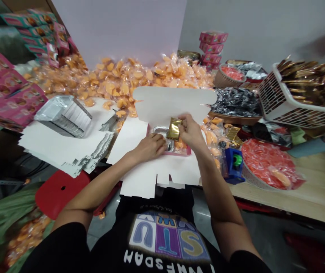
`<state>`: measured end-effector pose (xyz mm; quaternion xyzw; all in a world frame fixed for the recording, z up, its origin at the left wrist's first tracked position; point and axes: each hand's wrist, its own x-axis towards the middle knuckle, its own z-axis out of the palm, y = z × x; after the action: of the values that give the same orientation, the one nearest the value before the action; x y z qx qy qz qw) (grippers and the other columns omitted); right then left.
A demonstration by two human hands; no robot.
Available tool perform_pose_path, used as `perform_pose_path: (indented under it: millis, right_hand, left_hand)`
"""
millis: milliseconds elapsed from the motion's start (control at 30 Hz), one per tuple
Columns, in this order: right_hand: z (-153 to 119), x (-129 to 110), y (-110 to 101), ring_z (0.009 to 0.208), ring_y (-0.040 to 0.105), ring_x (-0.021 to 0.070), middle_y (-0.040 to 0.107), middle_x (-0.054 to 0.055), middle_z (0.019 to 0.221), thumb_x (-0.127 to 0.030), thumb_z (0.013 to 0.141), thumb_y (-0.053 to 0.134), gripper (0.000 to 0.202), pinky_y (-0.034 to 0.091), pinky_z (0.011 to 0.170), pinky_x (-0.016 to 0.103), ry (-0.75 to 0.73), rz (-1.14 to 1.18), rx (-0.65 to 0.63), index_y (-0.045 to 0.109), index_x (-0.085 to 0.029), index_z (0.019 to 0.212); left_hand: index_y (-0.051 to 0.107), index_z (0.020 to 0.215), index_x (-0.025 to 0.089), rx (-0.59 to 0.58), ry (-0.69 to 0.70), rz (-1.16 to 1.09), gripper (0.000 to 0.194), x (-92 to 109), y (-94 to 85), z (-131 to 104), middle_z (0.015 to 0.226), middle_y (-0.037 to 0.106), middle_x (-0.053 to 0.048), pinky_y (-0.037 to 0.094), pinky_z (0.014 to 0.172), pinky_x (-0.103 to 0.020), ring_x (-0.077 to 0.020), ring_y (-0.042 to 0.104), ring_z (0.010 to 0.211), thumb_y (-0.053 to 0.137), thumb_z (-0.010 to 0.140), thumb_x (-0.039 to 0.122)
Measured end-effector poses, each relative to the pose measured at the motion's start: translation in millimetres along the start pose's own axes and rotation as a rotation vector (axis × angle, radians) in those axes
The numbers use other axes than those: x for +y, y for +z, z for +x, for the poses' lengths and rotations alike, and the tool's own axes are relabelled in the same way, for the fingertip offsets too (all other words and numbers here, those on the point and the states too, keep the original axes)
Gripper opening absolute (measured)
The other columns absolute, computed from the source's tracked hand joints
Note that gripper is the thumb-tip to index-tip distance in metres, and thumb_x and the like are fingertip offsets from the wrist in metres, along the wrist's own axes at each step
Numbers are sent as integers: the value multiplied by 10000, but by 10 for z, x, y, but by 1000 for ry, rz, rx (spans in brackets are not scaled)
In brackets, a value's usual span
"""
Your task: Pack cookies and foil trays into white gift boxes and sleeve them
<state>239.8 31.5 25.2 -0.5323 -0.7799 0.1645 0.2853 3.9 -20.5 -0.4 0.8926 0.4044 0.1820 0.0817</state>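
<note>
An open box (174, 102) with a raised white lid stands in the middle, on flat white cardboard sheets. Above its right half my right hand (190, 131) pinches a gold packet (174, 129) between thumb and fingers. My left hand (152, 147) rests at the box's front left edge with its fingers curled over a clear wrapped item inside; whether it grips that item is hidden. A silver tray (161, 131) and something orange in clear wrap (180, 145) show inside the box.
Orange wrapped pieces (128, 77) are heaped behind the box. Stacked trays (66, 115) and pink boxes (11, 87) are on the left. To the right are a blue tape dispenser (233, 165), a basket of red packets (267, 163) and a white basket (282, 102) of gold packets.
</note>
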Motion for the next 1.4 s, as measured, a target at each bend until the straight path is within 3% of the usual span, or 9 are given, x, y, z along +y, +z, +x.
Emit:
perform_pose_path:
  millis: [133, 333, 433, 567, 767, 933, 1067, 1267, 1400]
  right_hand:
    - [3, -162, 72, 965, 721, 322, 798, 137, 1060, -194, 963, 513, 369, 560, 864, 429, 114, 1, -22, 641, -200, 1310]
    - [-24, -105, -196, 922, 713, 305, 806, 105, 1049, -174, 976, 497, 428, 536, 874, 412, 99, -23, 11, 683, -209, 1360]
    - [-19, -124, -212, 886, 709, 282, 805, 88, 997, -150, 975, 496, 422, 525, 844, 381, 60, 14, -75, 722, -198, 1329]
    - [37, -316, 60, 983, 735, 290, 825, 99, 1053, -77, 936, 541, 393, 525, 834, 353, 54, -44, -175, 761, -209, 1234]
    - [-61, -486, 239, 1111, 731, 323, 774, 205, 1300, -15, 965, 487, 470, 560, 921, 415, 60, -213, -138, 736, -143, 1343]
    - [-388, -519, 152, 1109, 710, 269, 746, 121, 1315, -115, 1053, 515, 408, 587, 940, 413, -240, -110, -303, 751, -254, 1355]
    - [-502, -593, 159, 1044, 714, 260, 776, 135, 1236, -90, 1068, 497, 320, 582, 947, 423, -324, -207, -438, 785, -191, 1165]
    - [-256, -542, 122, 1076, 722, 256, 785, 116, 1190, -113, 1129, 412, 358, 557, 961, 390, -245, -179, -350, 755, -199, 1179]
    - [111, -473, 185, 1213, 705, 313, 748, 186, 1342, -87, 1063, 512, 430, 522, 966, 394, -144, -333, -251, 657, -161, 1461]
  left_hand:
    - [799, 1150, 213, 47, -114, -86, 247, -62, 31, -28, 1196, 745, -125, 642, 919, -441, -279, 732, 1079, 564, 1110, 275]
    - [714, 840, 213, 19, -210, -198, 140, -136, -77, 149, 920, 740, -53, 557, 746, -351, -223, 702, 813, 687, 882, 82]
    - [725, 898, 216, 277, -239, -273, 169, -189, -209, 144, 947, 761, -46, 564, 802, -345, -211, 709, 859, 623, 926, 85]
    - [711, 977, 220, 639, -308, -285, 111, -289, -345, 67, 1022, 767, -56, 570, 851, -348, -207, 701, 916, 639, 978, 135]
    - [669, 903, 224, 536, -363, -302, 127, -298, -163, -56, 954, 718, -45, 558, 830, -343, -201, 662, 870, 629, 945, 111]
    - [670, 972, 232, 723, -493, -485, 18, -315, -106, -63, 971, 732, -22, 592, 808, -309, -170, 680, 854, 668, 980, 216]
    - [659, 972, 226, 769, -549, -700, 18, -344, -131, -8, 936, 721, -13, 619, 747, -290, -162, 679, 832, 666, 959, 237]
    - [685, 993, 221, 724, -522, -660, 38, -306, -165, -12, 989, 756, -22, 600, 775, -297, -161, 690, 855, 682, 959, 236]
    - [694, 977, 227, 454, -362, -462, 77, -198, -215, -50, 1016, 754, -36, 583, 802, -332, -190, 703, 879, 646, 974, 167]
